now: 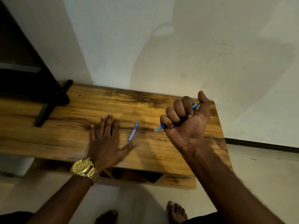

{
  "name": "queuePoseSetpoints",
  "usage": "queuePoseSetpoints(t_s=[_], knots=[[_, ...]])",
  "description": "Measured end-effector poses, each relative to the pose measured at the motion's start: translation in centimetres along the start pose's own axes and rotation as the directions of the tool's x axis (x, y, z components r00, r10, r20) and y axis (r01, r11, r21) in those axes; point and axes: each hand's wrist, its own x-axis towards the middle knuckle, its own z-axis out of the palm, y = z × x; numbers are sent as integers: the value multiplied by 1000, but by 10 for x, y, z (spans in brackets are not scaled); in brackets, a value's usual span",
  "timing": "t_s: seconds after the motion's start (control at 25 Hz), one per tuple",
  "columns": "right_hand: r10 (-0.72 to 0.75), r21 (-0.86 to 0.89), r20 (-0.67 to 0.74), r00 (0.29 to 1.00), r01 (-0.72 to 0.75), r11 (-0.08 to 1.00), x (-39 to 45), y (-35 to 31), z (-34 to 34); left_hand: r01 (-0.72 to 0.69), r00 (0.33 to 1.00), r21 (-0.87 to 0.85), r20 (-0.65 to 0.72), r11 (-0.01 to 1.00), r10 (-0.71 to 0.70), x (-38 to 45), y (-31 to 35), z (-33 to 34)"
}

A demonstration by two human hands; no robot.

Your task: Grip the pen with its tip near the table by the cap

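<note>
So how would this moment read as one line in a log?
right hand: grips blue pen, tip down | left hand: flat on wooden table | pen cap: lies between hands

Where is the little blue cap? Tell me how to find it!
Look at the wooden table against the white wall. The pen cap lies flat on it between the left hand, spread on the wood, and the right hand, which grips the blue pen. It is the only loose blue thing.
</note>
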Motion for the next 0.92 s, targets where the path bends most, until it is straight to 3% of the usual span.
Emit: queuePoseSetpoints(t_s=[0.92], knots=[[10, -66, 34, 999, -8, 998, -1, -1, 3, 0, 999, -28, 34, 1000, 1, 1, 1, -4]])
